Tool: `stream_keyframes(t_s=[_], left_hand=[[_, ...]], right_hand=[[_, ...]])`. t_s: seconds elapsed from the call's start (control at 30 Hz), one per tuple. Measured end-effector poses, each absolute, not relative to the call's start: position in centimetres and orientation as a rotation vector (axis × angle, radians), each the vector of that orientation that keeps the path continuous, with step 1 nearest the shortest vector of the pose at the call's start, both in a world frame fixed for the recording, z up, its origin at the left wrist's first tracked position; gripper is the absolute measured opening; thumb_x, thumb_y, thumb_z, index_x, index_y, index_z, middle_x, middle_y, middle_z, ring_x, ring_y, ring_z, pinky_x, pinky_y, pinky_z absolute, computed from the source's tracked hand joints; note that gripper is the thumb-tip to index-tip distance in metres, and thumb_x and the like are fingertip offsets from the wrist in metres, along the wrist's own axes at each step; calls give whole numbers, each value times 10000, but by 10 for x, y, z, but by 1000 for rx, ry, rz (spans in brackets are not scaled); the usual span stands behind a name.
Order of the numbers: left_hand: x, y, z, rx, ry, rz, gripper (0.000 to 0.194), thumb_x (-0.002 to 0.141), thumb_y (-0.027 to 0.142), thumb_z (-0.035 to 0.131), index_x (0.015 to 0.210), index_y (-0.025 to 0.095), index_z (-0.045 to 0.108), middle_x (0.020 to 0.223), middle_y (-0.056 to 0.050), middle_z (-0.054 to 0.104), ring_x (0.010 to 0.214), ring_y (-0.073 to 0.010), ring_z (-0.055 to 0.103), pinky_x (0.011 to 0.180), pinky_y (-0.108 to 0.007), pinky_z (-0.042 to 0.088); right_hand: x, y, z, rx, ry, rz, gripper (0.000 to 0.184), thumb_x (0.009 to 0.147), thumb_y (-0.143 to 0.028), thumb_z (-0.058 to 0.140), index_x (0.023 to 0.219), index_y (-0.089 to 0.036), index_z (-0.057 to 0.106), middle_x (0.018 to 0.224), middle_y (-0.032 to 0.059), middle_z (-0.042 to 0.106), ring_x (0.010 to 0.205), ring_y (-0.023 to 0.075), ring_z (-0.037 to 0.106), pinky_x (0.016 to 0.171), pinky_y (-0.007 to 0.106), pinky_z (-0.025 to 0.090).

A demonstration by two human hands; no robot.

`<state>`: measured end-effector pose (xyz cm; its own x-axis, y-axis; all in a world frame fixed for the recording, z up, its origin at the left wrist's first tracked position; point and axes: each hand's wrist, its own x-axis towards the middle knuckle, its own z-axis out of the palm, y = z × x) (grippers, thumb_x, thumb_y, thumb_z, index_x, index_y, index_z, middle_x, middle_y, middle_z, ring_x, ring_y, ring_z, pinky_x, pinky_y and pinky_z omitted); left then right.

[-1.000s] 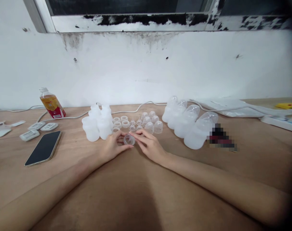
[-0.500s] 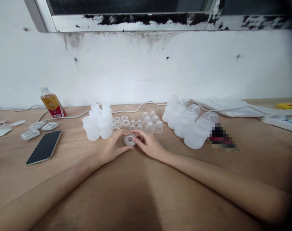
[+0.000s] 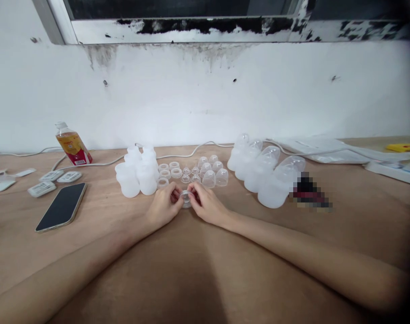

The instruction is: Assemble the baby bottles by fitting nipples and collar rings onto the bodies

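The clear round piece [image 3: 186,200] is small, colourless and see-through, with a pale shine along its curved edge. It is between the left hand [image 3: 165,202] and the right hand [image 3: 207,203], and the fingers of both hands pinch it from two sides. One curved edge is seen above and another below, so it looks like a ring or a shallow cup; which one, I cannot tell. Its left and right sides are partly covered by the fingers. Whether its lower edge touches the bench [image 3: 245,274] is not clear.
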<state>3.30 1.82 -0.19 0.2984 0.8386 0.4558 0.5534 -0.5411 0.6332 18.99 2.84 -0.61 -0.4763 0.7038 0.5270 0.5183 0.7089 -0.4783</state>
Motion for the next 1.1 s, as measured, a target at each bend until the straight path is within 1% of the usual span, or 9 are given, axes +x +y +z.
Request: stream_keyframes(t_s=[0.1,0.2,0.3,0.4,0.5,0.6,0.7,0.93,1.1], left_hand=[[34,23,-5,2197,1263,1125,32,742,188,452,736,167,474,633,17,531,557,-97,501,516,-208,409],[34,27,-7,2162,1239,1134,77,767,226,441,773,165,487,672,3,550,592,-104,517,538,-211,418],[33,26,-7,2186,1221,1099,84,774,226,431,794,168,489,695,-4,562,623,-114,530,560,-221,422],[34,24,-6,2260,1237,1086,52,761,185,424,777,172,471,671,5,545,593,-113,509,548,-228,407],[33,23,-5,2274,1238,1082,37,748,159,424,759,175,456,656,12,529,583,-109,497,539,-224,400],[31,25,-5,2198,1210,1113,42,767,202,432,784,175,459,695,6,539,615,-108,509,555,-220,412],[29,27,-7,2177,1166,1109,82,756,235,475,811,175,469,745,-2,553,661,-114,524,600,-230,424],[30,25,-6,2265,1232,1041,97,711,224,524,786,185,477,751,14,569,678,-127,529,632,-249,408],[29,25,-8,2237,1236,1079,85,722,206,504,789,187,456,729,21,562,653,-119,531,604,-235,399]], right_hand=[[189,31,-6,-941,-2203,342,53,812,-182,348,841,-181,393,751,21,493,671,125,468,626,257,383],[189,32,-6,-944,-2236,330,76,829,-187,318,853,-179,390,810,41,501,733,139,472,670,275,377],[189,33,-6,-945,-2267,310,58,806,-150,326,815,-179,375,766,30,484,689,136,461,633,267,370],[190,33,-7,-920,-2261,317,60,773,-123,354,780,-182,362,708,6,456,635,122,444,589,246,360],[190,33,-6,-905,-2246,360,54,772,-131,367,785,-183,370,689,-4,454,613,114,442,574,236,358],[190,32,-3,-880,-2216,392,50,781,-162,382,827,-183,388,727,5,472,644,116,451,590,237,366],[191,32,-2,-871,-2194,387,93,764,-139,389,847,-183,397,757,12,471,667,117,452,592,234,368],[191,32,-4,-933,-2190,354,121,712,-87,390,781,-187,382,710,2,459,635,121,446,574,240,358],[191,31,-2,-920,-2200,401,98,737,-139,408,819,-186,381,730,5,468,646,122,449,588,246,365]])
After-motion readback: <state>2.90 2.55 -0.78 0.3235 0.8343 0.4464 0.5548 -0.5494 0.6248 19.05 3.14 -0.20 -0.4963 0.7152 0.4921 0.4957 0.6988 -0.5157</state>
